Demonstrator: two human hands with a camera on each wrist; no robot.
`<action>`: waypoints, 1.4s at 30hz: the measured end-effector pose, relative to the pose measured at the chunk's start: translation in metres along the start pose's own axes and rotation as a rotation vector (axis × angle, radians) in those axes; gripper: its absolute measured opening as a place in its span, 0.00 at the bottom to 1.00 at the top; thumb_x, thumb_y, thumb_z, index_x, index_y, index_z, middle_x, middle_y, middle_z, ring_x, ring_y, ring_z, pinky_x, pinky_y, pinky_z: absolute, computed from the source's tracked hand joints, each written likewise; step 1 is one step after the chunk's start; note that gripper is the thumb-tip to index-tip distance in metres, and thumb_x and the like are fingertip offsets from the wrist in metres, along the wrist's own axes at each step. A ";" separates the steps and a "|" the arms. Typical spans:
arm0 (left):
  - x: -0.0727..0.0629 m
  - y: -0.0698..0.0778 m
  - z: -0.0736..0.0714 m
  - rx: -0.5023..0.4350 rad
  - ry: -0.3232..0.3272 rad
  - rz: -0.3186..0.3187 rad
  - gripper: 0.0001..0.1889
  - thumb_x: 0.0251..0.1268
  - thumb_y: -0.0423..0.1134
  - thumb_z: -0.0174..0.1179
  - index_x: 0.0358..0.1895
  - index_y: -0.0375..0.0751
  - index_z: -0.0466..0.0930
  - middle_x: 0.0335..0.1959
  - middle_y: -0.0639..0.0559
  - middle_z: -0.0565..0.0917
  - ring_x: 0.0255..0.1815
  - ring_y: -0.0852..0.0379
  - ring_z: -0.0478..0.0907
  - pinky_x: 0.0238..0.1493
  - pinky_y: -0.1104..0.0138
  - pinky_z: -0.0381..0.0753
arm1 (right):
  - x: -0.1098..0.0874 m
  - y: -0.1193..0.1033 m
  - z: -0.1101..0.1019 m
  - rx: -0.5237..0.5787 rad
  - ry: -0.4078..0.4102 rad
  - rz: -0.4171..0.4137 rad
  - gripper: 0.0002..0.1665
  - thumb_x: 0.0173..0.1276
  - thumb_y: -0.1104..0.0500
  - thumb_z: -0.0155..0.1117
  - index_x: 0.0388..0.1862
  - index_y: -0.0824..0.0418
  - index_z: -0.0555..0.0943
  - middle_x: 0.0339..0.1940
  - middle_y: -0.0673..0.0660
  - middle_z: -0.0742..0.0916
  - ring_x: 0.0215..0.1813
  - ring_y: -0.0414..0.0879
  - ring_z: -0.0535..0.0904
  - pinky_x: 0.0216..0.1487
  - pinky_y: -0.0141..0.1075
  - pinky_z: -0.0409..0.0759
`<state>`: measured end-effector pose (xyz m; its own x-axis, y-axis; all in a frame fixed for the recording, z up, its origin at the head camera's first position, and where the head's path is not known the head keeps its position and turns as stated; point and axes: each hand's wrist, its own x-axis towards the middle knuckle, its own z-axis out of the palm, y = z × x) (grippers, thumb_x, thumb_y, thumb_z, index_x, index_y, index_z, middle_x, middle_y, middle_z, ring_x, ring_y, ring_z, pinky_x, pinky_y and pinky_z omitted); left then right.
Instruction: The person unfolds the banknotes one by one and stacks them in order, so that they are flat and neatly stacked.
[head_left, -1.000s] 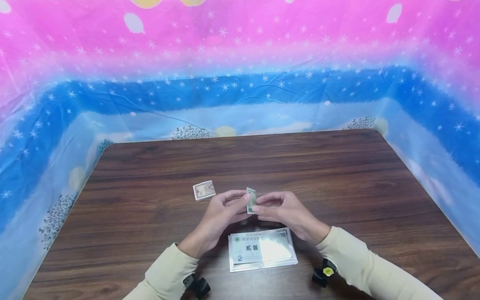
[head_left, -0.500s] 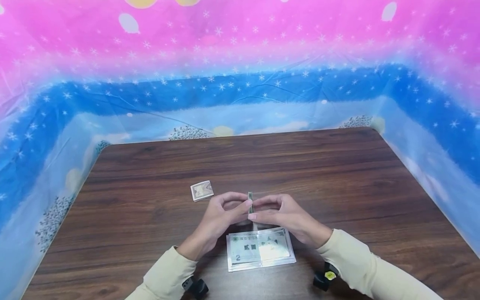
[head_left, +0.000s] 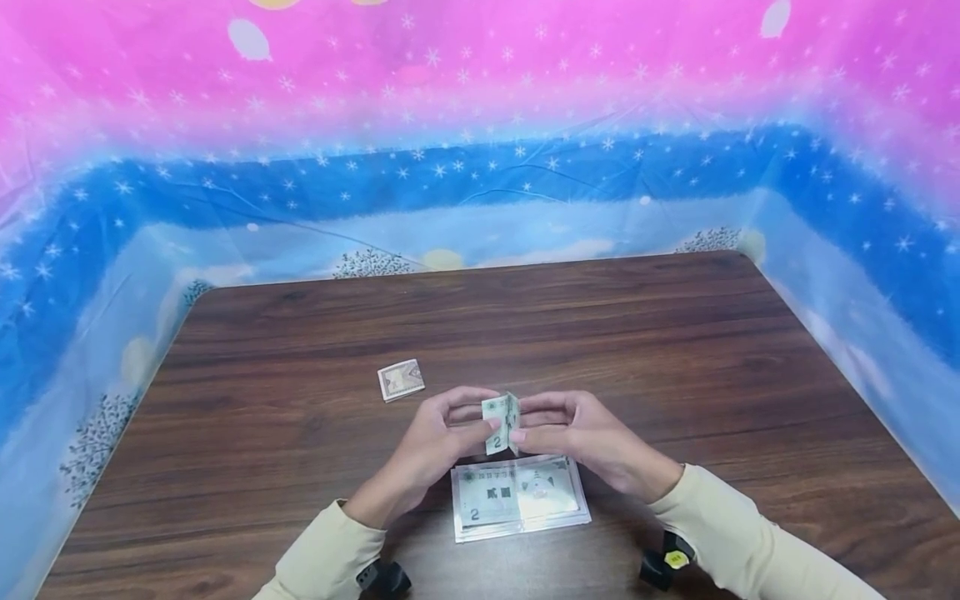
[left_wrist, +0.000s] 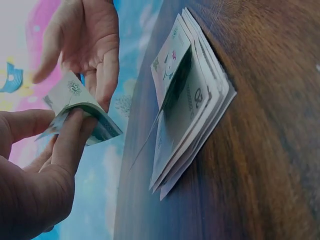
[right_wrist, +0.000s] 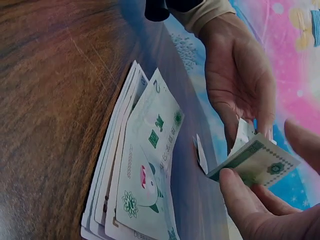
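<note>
A green banknote [head_left: 494, 425], folded with its halves partly spread, is between both hands above the table. My left hand [head_left: 431, 437] pinches it between thumb and fingers; in the left wrist view some left fingers [left_wrist: 70, 137] reach inside the fold. From the other side my right hand [head_left: 596, 433] touches the note with its fingers. Its thumb [right_wrist: 302, 142] stands out apart from the paper in the right wrist view. Just below the hands lies a stack of green banknotes [head_left: 495, 500], creased across the middle, a 2 printed on the top one.
A folded brownish banknote [head_left: 401, 380] lies on the wooden table [head_left: 637, 333], left of and beyond the hands. Dark wrist cameras [head_left: 382, 577] hang below both sleeves. Patterned pink and blue cloth [head_left: 450, 179] surrounds the table's far and side edges.
The held banknote turned edge-on half a second ago, and now its halves spread apart with the printed 2 facing up. My right thumb has moved off the paper. The stack stays put.
</note>
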<state>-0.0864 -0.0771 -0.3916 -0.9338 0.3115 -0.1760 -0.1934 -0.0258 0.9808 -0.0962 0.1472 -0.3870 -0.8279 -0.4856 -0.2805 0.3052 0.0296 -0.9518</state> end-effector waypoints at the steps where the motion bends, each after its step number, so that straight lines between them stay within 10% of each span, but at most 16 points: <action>1: -0.001 0.000 0.000 -0.007 -0.003 0.000 0.21 0.67 0.28 0.63 0.62 0.29 0.76 0.56 0.34 0.83 0.51 0.45 0.85 0.52 0.58 0.86 | 0.000 0.000 0.001 -0.014 0.004 -0.008 0.36 0.63 0.60 0.75 0.65 0.75 0.72 0.55 0.66 0.86 0.55 0.53 0.85 0.60 0.47 0.82; 16: -0.009 0.003 -0.009 0.050 0.046 -0.008 0.21 0.64 0.25 0.61 0.61 0.29 0.78 0.48 0.35 0.87 0.44 0.48 0.87 0.45 0.57 0.88 | -0.009 -0.001 -0.012 -0.047 0.060 -0.017 0.26 0.67 0.70 0.62 0.63 0.78 0.72 0.50 0.67 0.87 0.50 0.53 0.86 0.54 0.44 0.85; 32: -0.018 -0.007 -0.015 0.687 -0.178 0.085 0.15 0.57 0.31 0.73 0.49 0.38 0.86 0.23 0.55 0.83 0.16 0.59 0.81 0.22 0.68 0.81 | -0.019 0.012 -0.020 -0.761 0.036 -0.219 0.20 0.50 0.68 0.80 0.41 0.63 0.82 0.25 0.48 0.82 0.24 0.37 0.76 0.25 0.30 0.78; 42: -0.018 -0.012 -0.009 0.965 -0.189 0.144 0.13 0.52 0.36 0.77 0.42 0.45 0.89 0.25 0.58 0.83 0.24 0.66 0.76 0.30 0.69 0.76 | -0.014 0.022 -0.014 -1.046 0.034 -0.256 0.18 0.47 0.60 0.86 0.34 0.56 0.84 0.26 0.43 0.82 0.27 0.33 0.72 0.30 0.30 0.74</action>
<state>-0.0698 -0.0910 -0.4014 -0.8499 0.5141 -0.1159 0.3237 0.6827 0.6551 -0.0840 0.1667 -0.4051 -0.8276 -0.5594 -0.0459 -0.4196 0.6709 -0.6114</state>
